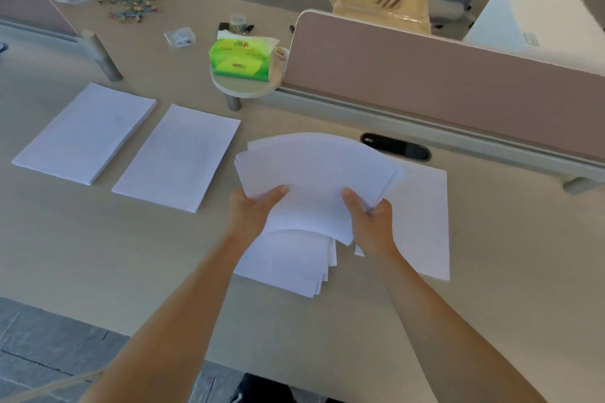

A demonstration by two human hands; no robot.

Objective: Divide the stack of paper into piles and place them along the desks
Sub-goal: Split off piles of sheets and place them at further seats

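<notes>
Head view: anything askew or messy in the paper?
Yes. The sheaf held by the left hand and right hand is fanned, edges splayed. The stack beneath has staggered corners too. The far-left pile and the pile beside it lie square. Small coloured bits lie scattered on the far desk.

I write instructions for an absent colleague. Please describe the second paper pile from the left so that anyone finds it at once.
Find the pink divider across the desk; at its left end a green tissue pack sits on a round shelf. The pile lies in front of that shelf, the right one of two neat, untouched stacks.
</notes>
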